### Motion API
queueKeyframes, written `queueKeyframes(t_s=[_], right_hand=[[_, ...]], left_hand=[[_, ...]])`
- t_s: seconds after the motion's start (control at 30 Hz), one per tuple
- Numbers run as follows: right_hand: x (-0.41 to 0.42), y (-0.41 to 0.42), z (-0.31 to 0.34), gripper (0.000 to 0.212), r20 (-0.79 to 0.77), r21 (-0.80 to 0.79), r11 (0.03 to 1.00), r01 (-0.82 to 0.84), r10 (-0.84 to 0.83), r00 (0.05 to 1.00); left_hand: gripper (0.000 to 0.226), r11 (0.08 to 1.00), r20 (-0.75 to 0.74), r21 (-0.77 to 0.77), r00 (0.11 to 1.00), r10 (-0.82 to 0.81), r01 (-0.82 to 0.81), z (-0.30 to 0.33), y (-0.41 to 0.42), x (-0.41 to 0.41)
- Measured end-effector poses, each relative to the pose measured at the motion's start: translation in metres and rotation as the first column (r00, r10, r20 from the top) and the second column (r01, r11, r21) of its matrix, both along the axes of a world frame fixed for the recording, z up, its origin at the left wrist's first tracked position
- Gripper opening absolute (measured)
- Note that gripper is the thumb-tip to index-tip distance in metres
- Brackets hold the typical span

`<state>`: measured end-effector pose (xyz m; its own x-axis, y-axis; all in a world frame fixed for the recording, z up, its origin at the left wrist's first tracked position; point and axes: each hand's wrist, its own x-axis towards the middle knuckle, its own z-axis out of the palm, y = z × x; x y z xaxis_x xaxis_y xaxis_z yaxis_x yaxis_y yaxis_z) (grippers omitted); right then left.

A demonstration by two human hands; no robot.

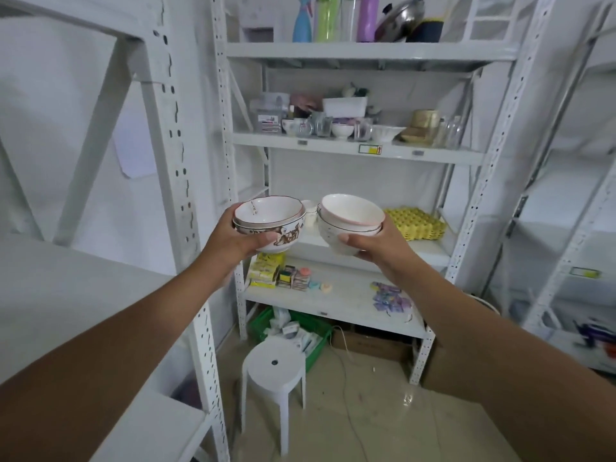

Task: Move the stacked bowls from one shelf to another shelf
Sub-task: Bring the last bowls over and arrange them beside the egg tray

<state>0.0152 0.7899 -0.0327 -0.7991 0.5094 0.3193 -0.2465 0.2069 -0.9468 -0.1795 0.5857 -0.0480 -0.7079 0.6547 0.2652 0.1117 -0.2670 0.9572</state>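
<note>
Fingers (266, 237) of each hand are curling under a small stack of bowls (270, 221), cradling both stacks upright toward the twelve-o'clock shelf (353, 146), likely to prevent tipping.

Cup shelf (333, 145) up far: packed w/ cups and bowls, no gap. Shelf behind the hands: egg tray (416, 221) blocks right, left part open. Stool (273, 365) near, on floor.

The left hand (233, 236) holds one bowl stack (271, 223) left of the other bowl stack (350, 223) (in the right hand (383, 248)). Behind them stands the shelf unit (366, 151); a stool (273, 365) sits on the floor below
</note>
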Motion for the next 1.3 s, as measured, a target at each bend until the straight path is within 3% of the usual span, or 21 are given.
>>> queueKeyframes(t_s=[0.23,0.4,0.67,0.9,1.3], right_hand=[[0.003,0.071,-0.008,0.051,0.001,0.006,0.999,0.045,-0.045,0.999],[-0.001,0.108,-0.014,0.061,0.005,-0.018,0.998,0.054,-0.054,0.999],[-0.025,0.161,-0.028,0.053,-0.006,-0.059,0.993,0.1,-0.101,0.995],[-0.08,0.21,-0.039,0.051,-0.008,-0.027,0.986,0.163,-0.163,0.987],[-0.184,0.308,-0.038,0.056,-0.009,-0.02,0.953,0.301,-0.301,0.954]], left_hand=[[0.099,1.0,0.005,-0.015,1.0,-0.023,0.023,-0.004,0.08,-0.008],[0.101,0.999,0.024,-0.036,1.0,0.002,-0.001,-0.005,0.119,-0.016],[0.098,0.998,0.031,-0.065,0.999,-0.019,0.02,-0.019,0.176,-0.047],[0.086,0.997,0.049,-0.048,0.997,-0.056,0.058,-0.031,0.243,-0.105],[0.1,0.986,0.021,-0.045,0.987,-0.161,0.162,-0.035,0.341,-0.234]])
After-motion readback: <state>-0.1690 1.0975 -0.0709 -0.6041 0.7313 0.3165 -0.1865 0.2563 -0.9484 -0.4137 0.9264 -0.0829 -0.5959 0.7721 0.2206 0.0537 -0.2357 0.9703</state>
